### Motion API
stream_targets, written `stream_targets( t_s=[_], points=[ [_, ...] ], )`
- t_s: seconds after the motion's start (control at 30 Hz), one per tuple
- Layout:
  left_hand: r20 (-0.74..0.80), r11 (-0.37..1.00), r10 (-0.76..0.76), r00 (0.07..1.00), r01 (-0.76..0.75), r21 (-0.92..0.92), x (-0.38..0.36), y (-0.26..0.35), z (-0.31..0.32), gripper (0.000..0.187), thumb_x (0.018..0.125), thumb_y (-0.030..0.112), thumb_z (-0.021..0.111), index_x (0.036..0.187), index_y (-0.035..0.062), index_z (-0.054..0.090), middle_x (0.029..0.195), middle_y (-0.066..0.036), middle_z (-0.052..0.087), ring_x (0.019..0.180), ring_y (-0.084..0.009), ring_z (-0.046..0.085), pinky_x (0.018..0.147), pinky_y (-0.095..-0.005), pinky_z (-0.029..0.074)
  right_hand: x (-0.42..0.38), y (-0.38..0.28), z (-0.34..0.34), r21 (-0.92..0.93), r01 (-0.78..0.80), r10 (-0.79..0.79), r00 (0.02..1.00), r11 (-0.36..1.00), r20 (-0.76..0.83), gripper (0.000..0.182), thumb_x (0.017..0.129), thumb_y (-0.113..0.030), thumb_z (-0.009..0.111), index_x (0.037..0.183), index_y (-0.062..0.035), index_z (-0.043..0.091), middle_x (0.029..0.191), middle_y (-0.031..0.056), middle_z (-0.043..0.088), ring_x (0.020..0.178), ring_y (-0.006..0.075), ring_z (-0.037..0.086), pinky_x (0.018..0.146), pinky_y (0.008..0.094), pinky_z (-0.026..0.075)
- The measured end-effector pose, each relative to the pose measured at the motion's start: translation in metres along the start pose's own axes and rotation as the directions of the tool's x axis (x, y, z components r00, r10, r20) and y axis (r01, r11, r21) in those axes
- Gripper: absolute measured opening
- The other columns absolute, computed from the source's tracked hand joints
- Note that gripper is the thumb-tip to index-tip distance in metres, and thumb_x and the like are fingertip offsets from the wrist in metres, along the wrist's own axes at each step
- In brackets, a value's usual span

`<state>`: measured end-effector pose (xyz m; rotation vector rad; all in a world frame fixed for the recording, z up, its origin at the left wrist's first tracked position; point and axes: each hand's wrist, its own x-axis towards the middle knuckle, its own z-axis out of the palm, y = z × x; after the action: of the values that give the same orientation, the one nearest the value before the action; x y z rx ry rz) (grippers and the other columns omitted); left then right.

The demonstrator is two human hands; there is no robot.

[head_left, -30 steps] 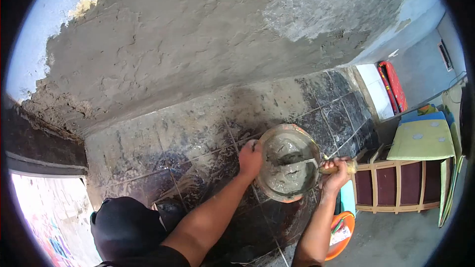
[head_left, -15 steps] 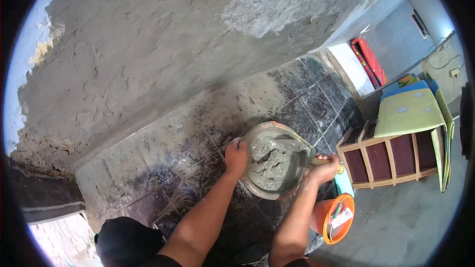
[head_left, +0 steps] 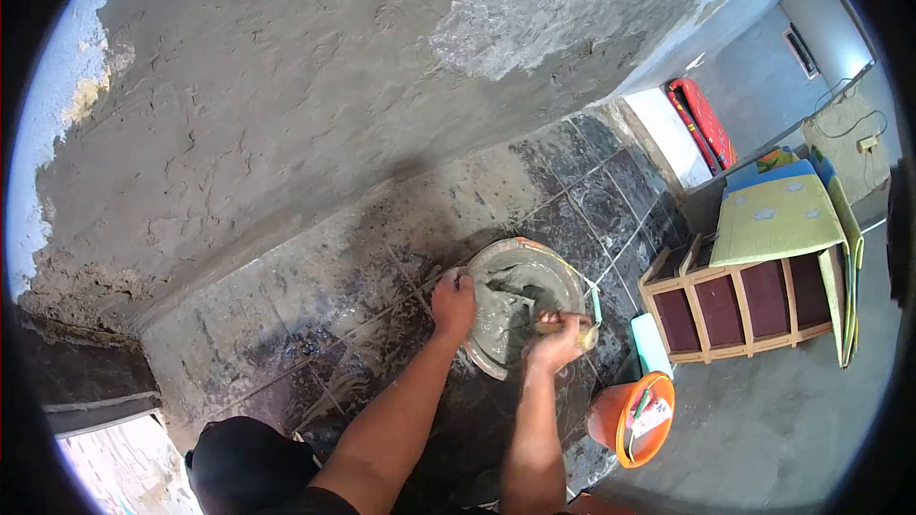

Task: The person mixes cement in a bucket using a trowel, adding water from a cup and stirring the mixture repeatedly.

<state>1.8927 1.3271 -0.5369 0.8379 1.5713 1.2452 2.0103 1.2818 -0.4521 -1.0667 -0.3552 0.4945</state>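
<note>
A round basin (head_left: 487, 360) of wet grey mortar (head_left: 501, 317) stands on the dark tiled floor. My left hand (head_left: 453, 303) is closed on its left rim, thumb up. Over the near right side of the basin, my right hand (head_left: 557, 343) grips the wooden handle of a trowel (head_left: 589, 336). The trowel's blade is down in the mortar and mostly hidden.
An orange bucket (head_left: 624, 429) with items inside stands to the right, near a pale green object (head_left: 652, 347). Beyond is a wooden shelf unit (head_left: 739, 310) with foam mats (head_left: 778, 219) on it. A partly plastered wall (head_left: 286, 86) rises ahead.
My right hand has moved left and down from the basin's right edge, taking the trowel through the mortar. The left hand stays on the rim.
</note>
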Motion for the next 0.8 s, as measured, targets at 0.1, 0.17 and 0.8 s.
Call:
stream_targets(
  t_s=[0.1,0.17,0.8],
  points=[
    [-0.025,1.000,0.015,1.000,-0.014,0.022,-0.001,-0.004,0.004,0.037,0.090,0.022,0.055,0.116,-0.0023,0.065,0.109,-0.029,0.067,0.106,-0.0451,0.063,0.093,-0.0467,0.048,-0.017,-0.003,-0.007,-0.098,0.115,-0.103,0.988,0.989,0.115,0.008,0.083,0.001,0.057,0.084,-0.0022,0.050,0.068,0.0106,0.055,0.060,0.0192,0.056,0.062,0.0349,0.052],
    [-0.055,0.999,0.038,0.998,-0.036,0.038,0.001,-0.017,0.010,0.037,0.090,0.022,0.055,0.115,-0.0026,0.066,0.108,-0.029,0.067,0.106,-0.0452,0.063,0.093,-0.0468,0.048,-0.022,-0.007,-0.008,-0.086,0.100,-0.088,0.987,0.991,0.131,0.008,0.083,0.001,0.058,0.084,-0.0021,0.050,0.067,0.0102,0.054,0.059,0.0188,0.056,0.061,0.0344,0.052],
    [-0.326,0.999,0.010,0.945,0.008,0.054,-0.115,-0.019,0.005,0.034,0.097,0.015,0.044,0.120,-0.0079,0.054,0.114,-0.032,0.061,0.106,-0.0471,0.058,0.093,-0.0473,0.044,0.049,-0.140,0.010,0.127,0.302,-0.292,0.952,0.945,-0.093,0.015,0.094,-0.016,0.064,0.091,-0.0073,0.053,0.072,0.0057,0.055,0.065,0.0167,0.057,0.064,0.0321,0.051]
  ],
)
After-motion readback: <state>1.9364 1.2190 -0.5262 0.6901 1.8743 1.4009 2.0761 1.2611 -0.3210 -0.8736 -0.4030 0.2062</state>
